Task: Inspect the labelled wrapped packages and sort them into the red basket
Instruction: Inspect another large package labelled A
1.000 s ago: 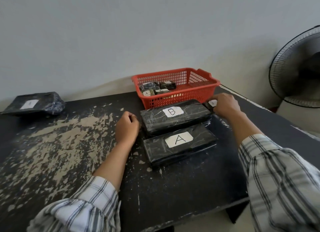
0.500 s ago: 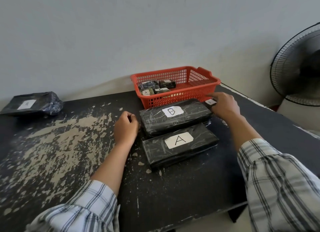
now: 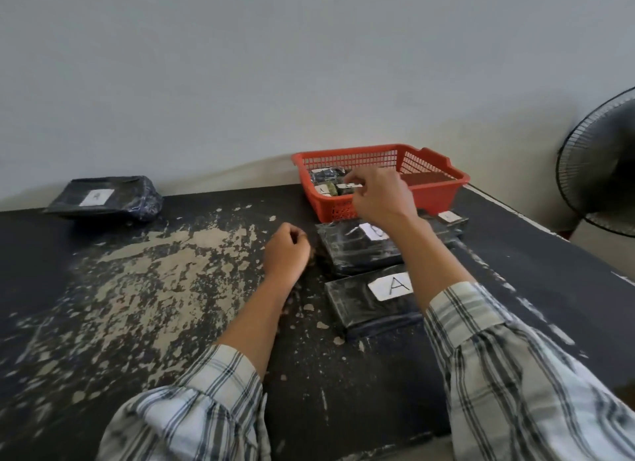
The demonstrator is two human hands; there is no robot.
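The red basket (image 3: pixel 434 199) stands at the back of the black table, with several small wrapped packages (image 3: pixel 328 182) in its left part. In front of it lies the long black package labelled B (image 3: pixel 354 251), and nearer me the one labelled A (image 3: pixel 371 306). A small labelled package (image 3: pixel 448 216) sits by B's far right end. My right hand (image 3: pixel 376 197) hovers over the basket's front left rim, its fingers bent toward the small packages; I cannot tell if it holds one. My left hand (image 3: pixel 287 254) rests curled on the table just left of B, holding nothing.
Another wrapped package with a white label (image 3: pixel 103 197) lies at the table's far left by the wall. A standing fan (image 3: pixel 601 165) is off the table's right edge. The worn table top (image 3: pixel 144 288) stretches to the left of my arms.
My right hand left the small package beside B and moved left and up over the basket's front left. That small package stays on the table. My left hand has hardly moved.
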